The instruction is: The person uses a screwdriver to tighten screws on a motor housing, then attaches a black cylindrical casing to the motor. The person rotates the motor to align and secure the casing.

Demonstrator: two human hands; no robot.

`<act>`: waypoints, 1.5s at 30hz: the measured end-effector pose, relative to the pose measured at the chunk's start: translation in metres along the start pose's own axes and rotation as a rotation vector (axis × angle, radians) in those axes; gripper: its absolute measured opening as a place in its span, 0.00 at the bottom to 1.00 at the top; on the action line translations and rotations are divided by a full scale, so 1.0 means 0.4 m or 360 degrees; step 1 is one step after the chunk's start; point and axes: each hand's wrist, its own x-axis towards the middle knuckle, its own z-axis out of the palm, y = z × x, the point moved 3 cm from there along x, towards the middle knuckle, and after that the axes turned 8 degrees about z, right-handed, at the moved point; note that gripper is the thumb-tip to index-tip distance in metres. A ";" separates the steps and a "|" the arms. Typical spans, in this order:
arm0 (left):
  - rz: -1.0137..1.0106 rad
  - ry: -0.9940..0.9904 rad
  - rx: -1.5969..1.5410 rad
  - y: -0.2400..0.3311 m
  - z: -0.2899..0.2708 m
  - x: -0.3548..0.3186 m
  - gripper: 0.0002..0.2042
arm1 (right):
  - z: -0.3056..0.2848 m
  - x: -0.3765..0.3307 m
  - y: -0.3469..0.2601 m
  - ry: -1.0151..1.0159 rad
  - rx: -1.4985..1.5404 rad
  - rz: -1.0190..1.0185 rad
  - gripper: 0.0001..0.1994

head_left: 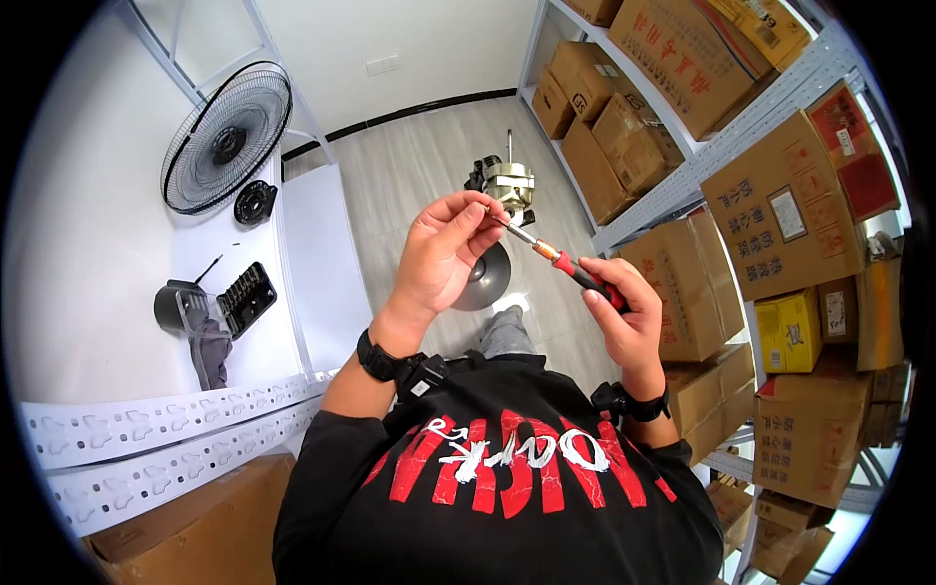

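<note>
My right hand (624,314) is wrapped round the red and black handle of a screwdriver (556,256), its metal shaft slanting up and left. At the tip of that shaft, my left hand (450,249) is closed in a pinch; the small thing between thumb and finger is too hidden to name. Just beyond my hands stands a metal fan motor (510,185) with a thin shaft pointing up. Below it, partly covered by my left hand, shows a dark round fan base (485,280).
On the white shelf at left lie a black fan grille (226,146), a black round disc (255,203), a bit set case (247,299), a black cup-shaped part (175,306) and a dark cloth (211,356). Racks of cardboard boxes (780,210) line the right side.
</note>
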 end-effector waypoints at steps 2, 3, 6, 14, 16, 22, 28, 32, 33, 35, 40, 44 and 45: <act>-0.0009 0.0024 -0.0012 -0.005 0.002 0.004 0.07 | 0.003 0.010 0.003 0.0029 -0.0011 -0.0025 0.16; 0.0003 0.0037 -0.0006 -0.003 0.010 -0.001 0.07 | 0.000 0.008 0.000 0.0022 0.0001 -0.0024 0.16; 0.0047 0.0074 0.0016 -0.001 0.028 -0.012 0.07 | -0.006 0.008 0.002 0.0003 0.0024 -0.0040 0.16; 0.0221 0.0127 0.0403 -0.012 0.038 -0.012 0.07 | -0.014 0.010 0.036 0.0041 -0.0041 -0.0062 0.16; 0.0224 0.0179 0.0431 -0.022 0.044 -0.016 0.07 | -0.018 0.006 0.040 0.0034 -0.0011 -0.0051 0.16; 0.0057 0.0175 0.0385 -0.067 0.021 -0.033 0.06 | -0.050 -0.021 0.085 -0.0141 0.0156 0.0195 0.15; 0.0219 -0.0030 0.0569 -0.101 0.009 -0.028 0.05 | -0.046 -0.028 0.152 -0.0388 0.0770 0.0543 0.17; 0.0284 -0.0141 0.0732 -0.098 0.035 -0.009 0.06 | -0.045 0.026 0.166 -0.0499 0.0299 0.0237 0.15; 0.0273 -0.0152 0.0749 -0.095 0.035 -0.001 0.07 | -0.050 0.046 0.168 -0.0539 0.0189 0.0154 0.14; 0.0289 -0.0166 0.0803 -0.099 0.024 0.010 0.08 | -0.057 0.087 0.173 -0.0631 -0.0030 -0.0026 0.12; 0.0343 -0.0079 0.0991 -0.165 -0.013 0.012 0.09 | -0.057 0.170 0.278 -0.1095 -0.0025 0.0091 0.10; 0.0303 -0.0054 0.1294 -0.270 -0.088 -0.003 0.08 | 0.004 0.217 0.440 -0.1287 0.0045 -0.0136 0.09; 0.0311 -0.0031 0.1342 -0.303 -0.117 -0.013 0.08 | 0.017 0.220 0.487 -0.1334 0.0084 -0.0164 0.09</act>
